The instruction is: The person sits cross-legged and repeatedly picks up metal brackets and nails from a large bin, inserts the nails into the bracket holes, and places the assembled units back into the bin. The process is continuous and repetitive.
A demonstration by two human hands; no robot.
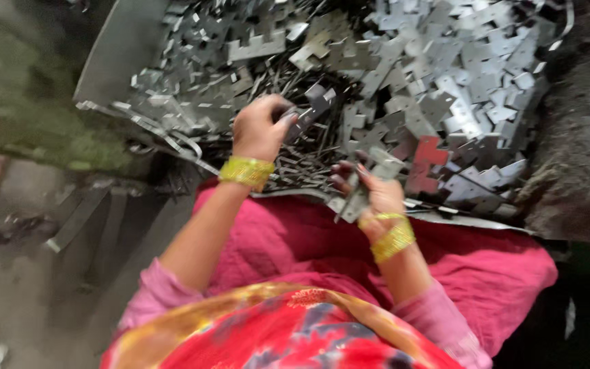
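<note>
My left hand (259,126) reaches into a heap of thin metal pins (302,160) and is closed on a flat grey notched metal plate (314,104). My right hand (371,193) sits nearer my lap and grips another flat metal plate (367,179), held edge-up. Both wrists wear gold bangles. A large pile of similar grey stamped plates (445,75) fills the area in front of me. One reddish plate (426,162) lies just right of my right hand. The picture is blurred by motion.
A bent sheet-metal panel (117,51) borders the pile at the left. Pink cloth (288,239) covers my lap below the hands. Dark rough ground (575,150) lies at the right, and metal strips (80,215) lie on the grey floor at the left.
</note>
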